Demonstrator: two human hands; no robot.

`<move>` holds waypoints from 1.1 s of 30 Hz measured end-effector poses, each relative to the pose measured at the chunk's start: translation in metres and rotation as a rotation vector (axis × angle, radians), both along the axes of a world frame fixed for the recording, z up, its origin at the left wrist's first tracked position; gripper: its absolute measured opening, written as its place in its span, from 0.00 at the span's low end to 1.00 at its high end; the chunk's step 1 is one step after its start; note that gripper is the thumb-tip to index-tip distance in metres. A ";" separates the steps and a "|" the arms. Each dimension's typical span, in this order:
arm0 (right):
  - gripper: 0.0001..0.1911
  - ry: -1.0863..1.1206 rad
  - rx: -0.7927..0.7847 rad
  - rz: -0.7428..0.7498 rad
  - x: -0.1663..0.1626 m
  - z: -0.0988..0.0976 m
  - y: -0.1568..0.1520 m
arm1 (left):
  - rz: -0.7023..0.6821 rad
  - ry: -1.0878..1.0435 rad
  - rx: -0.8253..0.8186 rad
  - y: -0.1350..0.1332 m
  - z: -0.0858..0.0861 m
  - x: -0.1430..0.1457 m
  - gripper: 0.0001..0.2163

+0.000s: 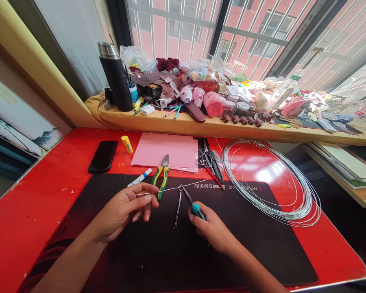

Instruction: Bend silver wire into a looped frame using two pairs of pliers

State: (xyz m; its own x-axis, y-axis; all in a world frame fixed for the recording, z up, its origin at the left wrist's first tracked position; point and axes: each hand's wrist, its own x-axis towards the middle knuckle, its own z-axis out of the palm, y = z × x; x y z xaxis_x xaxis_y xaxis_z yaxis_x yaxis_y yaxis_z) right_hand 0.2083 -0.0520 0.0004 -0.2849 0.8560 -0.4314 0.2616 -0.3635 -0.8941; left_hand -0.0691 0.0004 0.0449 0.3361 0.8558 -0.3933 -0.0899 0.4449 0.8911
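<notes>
My left hand (131, 205) pinches one end of a thin silver wire (170, 189) between thumb and fingers, above the black desk mat (158, 256). In my right hand (212, 228) is a pair of needle-nose pliers (195, 208) with teal and black handles. The plier tips meet the wire at a small loop, from which doubled wire ends (177, 209) hang down. Past the tips, the wire's other end points to the right. Just beyond my left fingers lie combination pliers (161, 175) with green and yellow handles.
A big coil of wire (271, 183) rests on the red table (332, 244) at right. Pink paper (167, 150), scissors (205, 156), a box cutter (216, 167), a glue stick (127, 144), a white-and-blue tube (140, 177) and a phone (103, 156) lie behind the hands. A black thermos (116, 79) stands on the cluttered sill.
</notes>
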 end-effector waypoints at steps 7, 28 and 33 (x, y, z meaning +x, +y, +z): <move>0.05 -0.040 0.055 0.030 -0.006 0.005 0.000 | 0.195 -0.224 -0.013 -0.005 -0.016 0.020 0.15; 0.09 -0.032 0.018 0.041 -0.011 0.008 -0.002 | 0.348 -0.283 0.048 0.000 -0.029 0.049 0.16; 0.10 -0.018 0.002 0.041 -0.013 0.007 -0.002 | 0.335 -0.287 0.052 0.001 -0.031 0.049 0.16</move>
